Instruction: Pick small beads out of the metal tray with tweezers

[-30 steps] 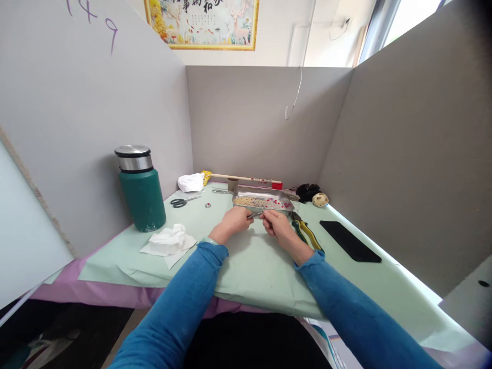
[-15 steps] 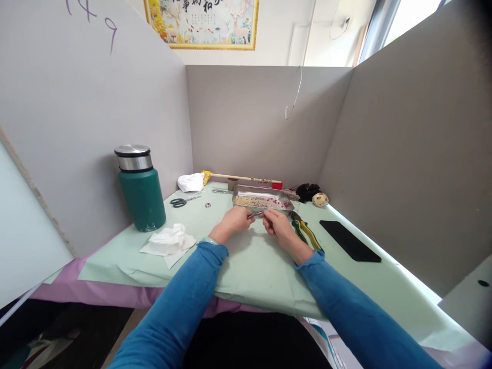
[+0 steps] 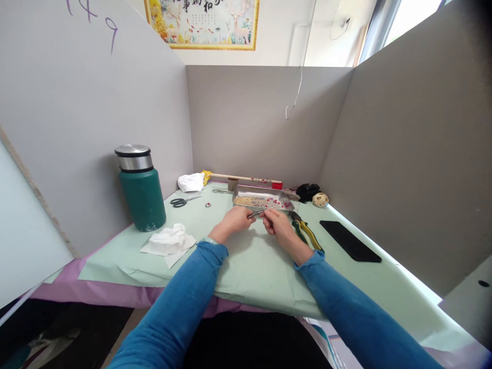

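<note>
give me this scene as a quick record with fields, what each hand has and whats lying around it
place: mint-green table cover between grey partition walls
left hand: closed on one end of a thin metal piece
right hand: closed on its other end
behind the hands: metal tray holding small beads, pale and red
to the left: green flask, crumpled tissue, scissors
to the right: yellow-handled pliers, black phone

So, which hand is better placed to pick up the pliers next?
Right, probably. The right hand lies just beside the pliers; the left hand is farther away and pinches a thin metal tool.
</note>
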A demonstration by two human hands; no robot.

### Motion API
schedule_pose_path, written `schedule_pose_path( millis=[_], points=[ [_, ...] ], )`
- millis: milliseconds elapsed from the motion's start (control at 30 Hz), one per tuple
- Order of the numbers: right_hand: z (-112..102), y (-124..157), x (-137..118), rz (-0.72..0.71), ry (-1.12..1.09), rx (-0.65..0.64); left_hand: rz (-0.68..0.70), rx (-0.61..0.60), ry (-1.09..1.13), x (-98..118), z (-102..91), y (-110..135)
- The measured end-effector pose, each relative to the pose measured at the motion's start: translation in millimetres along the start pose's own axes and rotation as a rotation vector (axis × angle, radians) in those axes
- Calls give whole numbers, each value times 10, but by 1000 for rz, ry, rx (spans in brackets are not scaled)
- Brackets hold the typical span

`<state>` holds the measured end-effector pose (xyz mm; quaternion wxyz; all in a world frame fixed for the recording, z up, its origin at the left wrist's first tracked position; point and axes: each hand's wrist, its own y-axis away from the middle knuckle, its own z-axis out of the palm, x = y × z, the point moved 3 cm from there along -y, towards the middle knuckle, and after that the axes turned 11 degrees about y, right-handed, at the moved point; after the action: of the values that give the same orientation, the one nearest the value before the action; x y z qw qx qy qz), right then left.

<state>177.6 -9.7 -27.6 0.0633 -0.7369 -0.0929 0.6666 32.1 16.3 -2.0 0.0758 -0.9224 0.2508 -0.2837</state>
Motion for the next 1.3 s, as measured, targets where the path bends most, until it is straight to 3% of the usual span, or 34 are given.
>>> schedule_pose_path(
  millis=[900,1300],
  points=[
    [14,24,-20,20,72,24,8,-32,-79,0,19,7],
    [13,25,-25,33,55,18,4,27,-51,-11,3,-2]
  ],
)
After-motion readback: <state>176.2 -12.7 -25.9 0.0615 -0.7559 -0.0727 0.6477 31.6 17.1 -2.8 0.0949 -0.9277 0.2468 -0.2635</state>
